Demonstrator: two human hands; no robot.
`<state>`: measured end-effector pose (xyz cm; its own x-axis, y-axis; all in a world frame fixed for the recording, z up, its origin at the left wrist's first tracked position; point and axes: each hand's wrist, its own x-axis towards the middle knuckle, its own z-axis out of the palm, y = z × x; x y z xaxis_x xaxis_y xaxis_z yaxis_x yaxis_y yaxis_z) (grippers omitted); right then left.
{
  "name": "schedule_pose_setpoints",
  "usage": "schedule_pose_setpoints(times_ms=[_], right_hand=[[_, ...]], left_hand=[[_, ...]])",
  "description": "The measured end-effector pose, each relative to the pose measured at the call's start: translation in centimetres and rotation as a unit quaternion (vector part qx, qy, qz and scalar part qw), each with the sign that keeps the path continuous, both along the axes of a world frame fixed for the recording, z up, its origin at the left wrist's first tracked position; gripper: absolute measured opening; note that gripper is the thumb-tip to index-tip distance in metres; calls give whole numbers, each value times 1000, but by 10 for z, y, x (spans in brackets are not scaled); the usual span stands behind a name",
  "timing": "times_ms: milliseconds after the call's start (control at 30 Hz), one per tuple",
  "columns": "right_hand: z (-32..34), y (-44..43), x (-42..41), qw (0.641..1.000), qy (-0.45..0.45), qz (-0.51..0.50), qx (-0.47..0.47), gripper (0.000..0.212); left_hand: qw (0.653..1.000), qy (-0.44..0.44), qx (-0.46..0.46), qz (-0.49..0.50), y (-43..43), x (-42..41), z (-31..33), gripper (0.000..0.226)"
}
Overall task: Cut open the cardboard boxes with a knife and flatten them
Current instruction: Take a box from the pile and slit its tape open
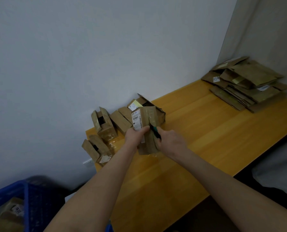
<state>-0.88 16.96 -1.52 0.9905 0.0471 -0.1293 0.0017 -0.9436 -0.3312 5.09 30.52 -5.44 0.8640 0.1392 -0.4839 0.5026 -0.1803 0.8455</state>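
Cardboard lies in two states on the yellow desk (pixel 198 131). At the far right corner, against the wall, a pile of flattened boxes (pixel 246 82) is stacked several layers deep, so a good share of the work looks done.

At the left end of the desk, close to the wall, several boxes are not yet flat. They are a tall open box (pixel 104 126) with its flaps up, a leaning box (pixel 96 148) at the desk's edge with a label on its end, a long box (pixel 121 122) on its side, and a larger opened box (pixel 159 114) behind the hands. At lower left a blue crate (pixel 32 198) holds at least one more labelled box (pixel 10 213); how many lie beneath it cannot be seen.

The box in hand (pixel 147 118) stands upright at the desk's left-middle; whether its lower end rests on the wood is unclear. The left hand (pixel 135 134) grips its labelled side, thumb across the front. The right hand (pixel 170 139) is closed round a green-handled knife (pixel 155 131), which meets the taped seam down the box's front; the blade itself is too small to make out.

This box keeps its full shape, so I judge that its cut is only starting or partway through and that flattening is still to come. After it, the desk's standing boxes and the crate's contents remain.
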Motion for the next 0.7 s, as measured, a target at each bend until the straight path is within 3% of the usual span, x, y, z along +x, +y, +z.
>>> schedule_pose_setpoints(times_ms=[200,400,567,633,700], right_hand=[[-4,-3,-9,999,-5,28,-27,46],[-32,-12,-28,999,11,24,-28,45],[-43,-26,-24,973,9,-112,200,22],[-45,-24,-17,936,13,-165,311,21],[-44,-23,-11,875,30,-236,422,27]], left_hand=[[998,-2,-16,63,14,9,-2,64],[988,-20,-47,144,31,30,21,58],[985,1,-73,156,34,23,13,63],[984,7,-100,150,28,17,8,63],[983,14,-124,135,22,13,5,67]])
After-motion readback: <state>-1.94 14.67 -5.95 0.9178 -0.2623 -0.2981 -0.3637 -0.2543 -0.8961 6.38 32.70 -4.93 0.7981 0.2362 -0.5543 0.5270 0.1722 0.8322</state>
